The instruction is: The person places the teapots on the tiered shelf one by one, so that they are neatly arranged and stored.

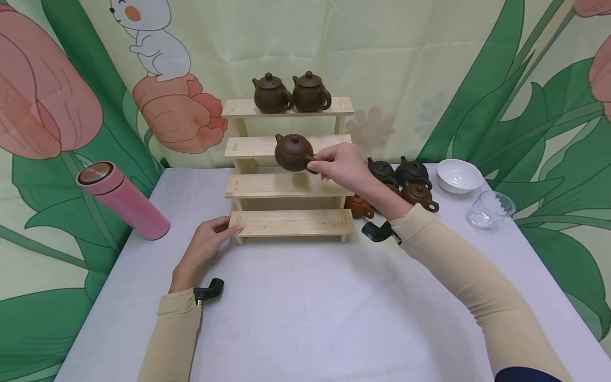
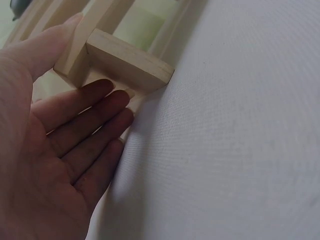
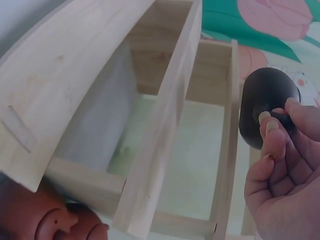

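My right hand (image 1: 336,165) pinches the handle of a dark brown teapot (image 1: 293,152) between thumb and fingers. In the head view, the teapot overlaps the second step from the top of a tiered wooden stand (image 1: 291,223). The right wrist view shows the same teapot (image 3: 265,102) beyond the steps. At the lowest step's left end is my left hand (image 1: 207,245), thumb laid on the plank. Its other fingers (image 2: 97,120) stretch out fairly straight below the plank, beside the stand's leg. Two brown teapots (image 1: 273,98) sit together on the top step.
Right of the stand, several black, brown and reddish teapots (image 1: 412,171) crowd together, partly behind my right forearm. Beyond them are a white bowl (image 1: 459,176) and a clear glass (image 1: 490,210). A pink thermos (image 1: 129,204) stands on the left. A patterned curtain (image 1: 382,63) hangs behind.
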Action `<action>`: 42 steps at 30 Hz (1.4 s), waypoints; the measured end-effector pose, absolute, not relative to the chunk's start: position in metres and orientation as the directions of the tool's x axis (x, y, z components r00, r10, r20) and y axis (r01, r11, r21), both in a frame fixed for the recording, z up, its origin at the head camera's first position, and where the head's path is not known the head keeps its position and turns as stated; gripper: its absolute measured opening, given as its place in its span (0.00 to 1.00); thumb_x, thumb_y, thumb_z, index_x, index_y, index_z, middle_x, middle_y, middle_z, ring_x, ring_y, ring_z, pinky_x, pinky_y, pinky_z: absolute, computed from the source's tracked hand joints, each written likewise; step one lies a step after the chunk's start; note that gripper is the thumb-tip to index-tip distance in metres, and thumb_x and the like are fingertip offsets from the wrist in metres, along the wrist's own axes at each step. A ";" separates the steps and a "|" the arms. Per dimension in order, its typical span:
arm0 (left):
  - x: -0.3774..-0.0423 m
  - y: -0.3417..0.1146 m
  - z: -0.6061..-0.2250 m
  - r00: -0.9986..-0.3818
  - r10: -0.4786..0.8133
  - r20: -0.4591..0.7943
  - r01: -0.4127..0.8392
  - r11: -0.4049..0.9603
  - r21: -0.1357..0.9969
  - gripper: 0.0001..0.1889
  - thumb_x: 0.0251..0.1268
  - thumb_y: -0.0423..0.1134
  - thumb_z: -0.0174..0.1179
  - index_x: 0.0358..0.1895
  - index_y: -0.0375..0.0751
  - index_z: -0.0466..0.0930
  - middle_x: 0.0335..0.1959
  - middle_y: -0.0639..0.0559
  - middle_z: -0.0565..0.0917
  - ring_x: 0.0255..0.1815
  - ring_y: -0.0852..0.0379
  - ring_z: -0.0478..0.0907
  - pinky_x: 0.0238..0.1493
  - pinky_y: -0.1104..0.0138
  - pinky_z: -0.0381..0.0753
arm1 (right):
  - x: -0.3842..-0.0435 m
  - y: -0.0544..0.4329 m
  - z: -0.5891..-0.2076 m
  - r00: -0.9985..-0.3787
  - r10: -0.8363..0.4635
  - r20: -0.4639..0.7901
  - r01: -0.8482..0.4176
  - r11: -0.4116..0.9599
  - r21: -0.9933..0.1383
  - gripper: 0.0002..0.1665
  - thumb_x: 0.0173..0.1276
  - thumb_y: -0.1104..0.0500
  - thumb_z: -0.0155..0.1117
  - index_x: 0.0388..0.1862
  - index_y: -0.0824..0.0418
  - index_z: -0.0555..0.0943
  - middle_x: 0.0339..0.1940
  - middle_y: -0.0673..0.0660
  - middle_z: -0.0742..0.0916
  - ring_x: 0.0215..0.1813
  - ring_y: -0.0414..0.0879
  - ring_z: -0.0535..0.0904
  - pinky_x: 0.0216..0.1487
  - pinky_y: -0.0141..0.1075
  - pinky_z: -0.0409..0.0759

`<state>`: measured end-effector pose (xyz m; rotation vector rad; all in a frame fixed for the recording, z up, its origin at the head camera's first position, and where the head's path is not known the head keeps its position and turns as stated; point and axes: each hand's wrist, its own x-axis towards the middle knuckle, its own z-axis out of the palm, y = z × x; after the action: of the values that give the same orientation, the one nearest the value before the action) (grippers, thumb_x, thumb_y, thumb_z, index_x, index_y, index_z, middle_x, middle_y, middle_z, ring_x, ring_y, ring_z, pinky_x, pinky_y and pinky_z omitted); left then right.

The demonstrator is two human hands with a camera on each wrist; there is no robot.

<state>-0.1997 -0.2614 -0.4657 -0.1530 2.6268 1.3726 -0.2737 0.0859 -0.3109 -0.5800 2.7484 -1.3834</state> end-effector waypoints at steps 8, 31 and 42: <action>-0.200 -0.262 -0.466 -0.978 -0.011 -0.207 -0.176 0.571 0.802 0.47 0.55 0.72 0.62 0.72 0.42 0.69 0.71 0.41 0.73 0.72 0.40 0.68 0.71 0.43 0.68 | -0.280 0.070 -0.311 -0.921 -0.336 0.194 -0.350 0.502 -0.791 0.08 0.65 0.54 0.70 0.30 0.56 0.89 0.21 0.60 0.86 0.31 0.58 0.84 0.30 0.35 0.73; -0.201 -0.263 -0.468 -0.981 -0.004 -0.193 -0.160 0.575 0.802 0.47 0.56 0.72 0.62 0.71 0.42 0.69 0.70 0.41 0.74 0.71 0.40 0.70 0.70 0.43 0.69 | -0.301 0.046 -0.303 -0.943 -0.275 0.188 -0.312 0.534 -0.786 0.13 0.66 0.52 0.69 0.26 0.59 0.87 0.12 0.51 0.78 0.23 0.42 0.71 0.24 0.32 0.60; -0.201 -0.263 -0.469 -0.982 -0.003 -0.190 -0.157 0.574 0.804 0.47 0.55 0.72 0.62 0.71 0.42 0.69 0.70 0.41 0.74 0.71 0.40 0.70 0.70 0.43 0.69 | -0.306 0.043 -0.301 -0.955 -0.242 0.174 -0.276 0.500 -0.820 0.10 0.65 0.51 0.71 0.34 0.57 0.91 0.17 0.50 0.83 0.25 0.43 0.79 0.23 0.30 0.64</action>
<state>-0.2006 -0.2629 -0.4688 -0.1353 2.6347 1.3712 -0.3056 0.0435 -0.3009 -0.4759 2.7519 -1.5153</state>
